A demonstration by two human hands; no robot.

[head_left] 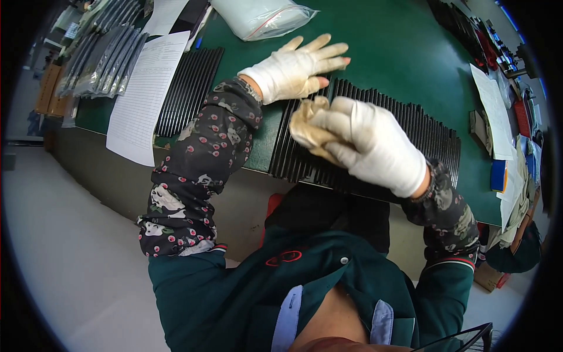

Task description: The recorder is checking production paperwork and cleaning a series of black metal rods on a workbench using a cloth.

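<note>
**Gloved hands wiping a row of black strips**

Head view: the right hand (375, 144), in a white glove, is closed around a crumpled tan cloth (308, 126) and presses it onto the near-left part of a row of black strips (410, 126) laid side by side on the green table (381, 53). The left hand (296, 67), also gloved, lies flat with fingers spread and apart, holding nothing, resting on the far-left end of the same row. A second batch of black strips (190, 88) sits well to the left, beside a printed sheet (146, 94), with a clear plastic bag (264, 17) at the far edge. By my judgement the cloth is at the left end; no visible difference separates wiped strips from unwiped ones, so progress cannot be told.
</note>
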